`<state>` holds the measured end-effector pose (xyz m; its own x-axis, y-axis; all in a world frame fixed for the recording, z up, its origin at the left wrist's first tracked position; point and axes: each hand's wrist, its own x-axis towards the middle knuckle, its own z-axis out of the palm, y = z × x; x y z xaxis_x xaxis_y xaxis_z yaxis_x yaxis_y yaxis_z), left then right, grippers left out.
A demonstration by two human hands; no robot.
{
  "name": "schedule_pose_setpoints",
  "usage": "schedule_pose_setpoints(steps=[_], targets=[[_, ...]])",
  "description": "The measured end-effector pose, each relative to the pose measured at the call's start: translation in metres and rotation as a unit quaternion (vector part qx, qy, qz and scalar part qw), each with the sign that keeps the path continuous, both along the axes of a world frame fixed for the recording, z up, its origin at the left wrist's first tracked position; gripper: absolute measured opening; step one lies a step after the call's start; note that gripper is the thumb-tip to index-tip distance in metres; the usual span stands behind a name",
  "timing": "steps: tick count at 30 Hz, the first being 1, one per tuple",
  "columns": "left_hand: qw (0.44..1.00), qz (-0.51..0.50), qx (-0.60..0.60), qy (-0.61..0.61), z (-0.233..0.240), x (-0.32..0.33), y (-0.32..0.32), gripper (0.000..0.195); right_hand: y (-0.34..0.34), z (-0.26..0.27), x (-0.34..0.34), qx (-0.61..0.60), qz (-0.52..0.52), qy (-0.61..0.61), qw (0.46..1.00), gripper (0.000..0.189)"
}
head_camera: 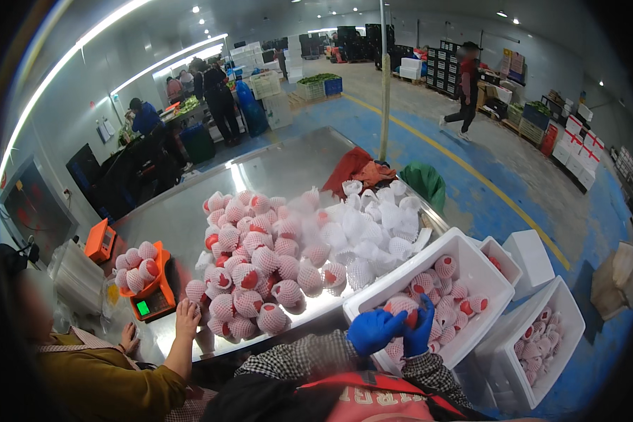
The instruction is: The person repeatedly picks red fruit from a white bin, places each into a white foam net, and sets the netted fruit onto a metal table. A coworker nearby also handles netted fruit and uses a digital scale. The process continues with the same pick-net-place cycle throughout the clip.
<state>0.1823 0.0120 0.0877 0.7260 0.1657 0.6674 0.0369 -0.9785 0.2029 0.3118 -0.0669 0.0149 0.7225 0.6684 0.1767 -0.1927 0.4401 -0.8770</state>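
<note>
My left hand (373, 331) and my right hand (420, 328), both in blue gloves, close around a red round fruit in a white foam net sleeve (401, 304). They hold it over a white foam box (477, 264) that contains many more netted fruits (443, 311). To the left, on the steel table (158, 221), lies a big pile of netted red fruits (253, 258). Loose white foam net sleeves (380, 221) are heaped beside that pile, at the table's right end. Part of the held fruit is hidden by my fingers.
A co-worker's hand (186, 319) rests by the pile, near an orange scale (155, 298) carrying netted fruits. A second foam box (554, 337) of fruits stands at right. A metal pole (384, 105) rises behind the table. Another person (463, 89) walks across the floor.
</note>
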Motion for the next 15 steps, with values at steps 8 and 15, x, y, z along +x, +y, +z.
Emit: schedule_pose_setpoints(steps=[8,15], targets=[[0.986,0.034,-0.164,-0.021,-0.015,0.006,0.007,0.023,0.025,0.005,0.001,-0.005,-0.038,0.039,0.999,0.058],[0.981,0.009,-0.193,-0.007,-0.019,-0.012,0.024,0.033,0.052,-0.024,-0.011,0.056,0.077,0.207,0.974,0.041]])
